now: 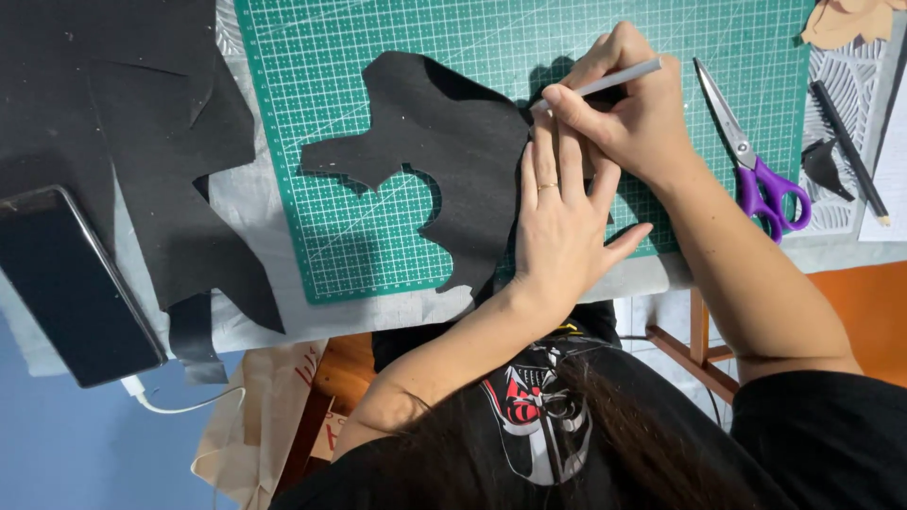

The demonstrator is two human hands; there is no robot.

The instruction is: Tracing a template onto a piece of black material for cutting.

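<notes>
A cut piece of black fabric [435,142] lies on a green gridded cutting mat [312,85]. My left hand [559,222] rests flat on the fabric's right edge, fingers spread, a ring on one finger. My right hand [628,109] grips a light grey pencil [614,80] with its tip at the fabric's upper right edge, just above my left fingertips.
Purple-handled scissors [756,161] lie at the mat's right edge. A dark pen [848,149] and a small black clip [824,165] lie on patterned paper farther right. More black fabric [123,113] and a dark phone [71,283] with a white cable sit at left. Tan pieces [846,21] sit top right.
</notes>
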